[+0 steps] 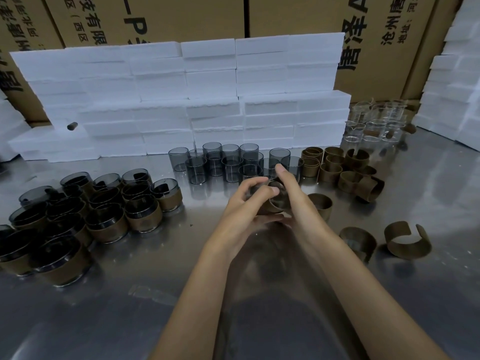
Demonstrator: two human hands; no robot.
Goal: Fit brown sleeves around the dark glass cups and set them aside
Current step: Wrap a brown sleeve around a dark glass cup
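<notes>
brushed steel table [130, 294] fills the view, its sheen smearing reflections so small details blur. at 9 o'clock a cluster of sleeved cups [78, 216] stands packed together, dark glass above brown bands; the nearest ones are cut off by the left edge. behind them, from 10 to 1 o'clock, white foam blocks [181, 100] are stacked like bricks, rough-edged, with a small dark cylinder [72, 126] lying on one, too small to identify. cardboard cartons [181, 16] rise behind, printed with black chinese characters, sideways or inverted and cropped; "有限" can be read, the rest only in part. at 12 o'clock bare smoky cups [215, 162] stand upright in a tight group. at centre the left hand [244, 203] and the right hand [291, 196] both curl their fingers around one dark cup with a brown sleeve [276, 202] held just above the table; the hands hide most of it, so how far the sleeve is seated cannot be told. from 1 to 3 o'clock lie loose brown sleeves [335, 165], curled open bands with a matte, leathery look. beyond them clear glass beakers [376, 123] stand, hard to make out.
</notes>
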